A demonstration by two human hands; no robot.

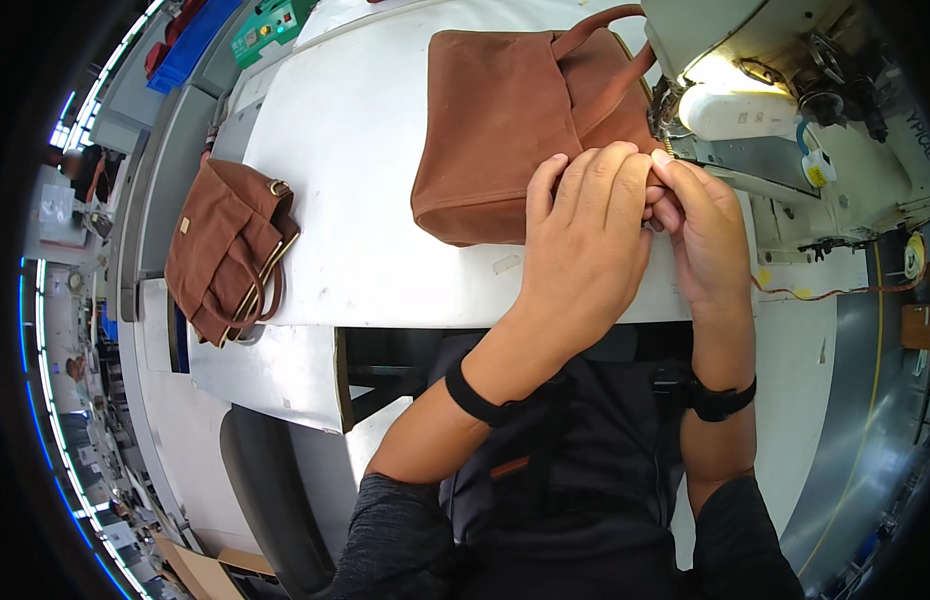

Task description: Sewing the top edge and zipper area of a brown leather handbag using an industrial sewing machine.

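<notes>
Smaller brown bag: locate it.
In the head view, the smaller brown bag lies at the left edge of the white tabletop, left of the larger bag.

Assorted things are ringing the white worktop (355,210).
A smaller brown bag (213,235) is lying at its left edge, handles drooping toward the near side — while a green box (257,32) with red buttons is sitting just off the far-left corner and a blue bin (195,45) is resting farther out. Below the near-left corner a dark curved chair back (260,490) is standing, with cardboard (195,570) lying beyond. Strip lights (41,320) are glowing far past the left edge — and a brown box (918,327) is sitting well beyond the right.
</notes>
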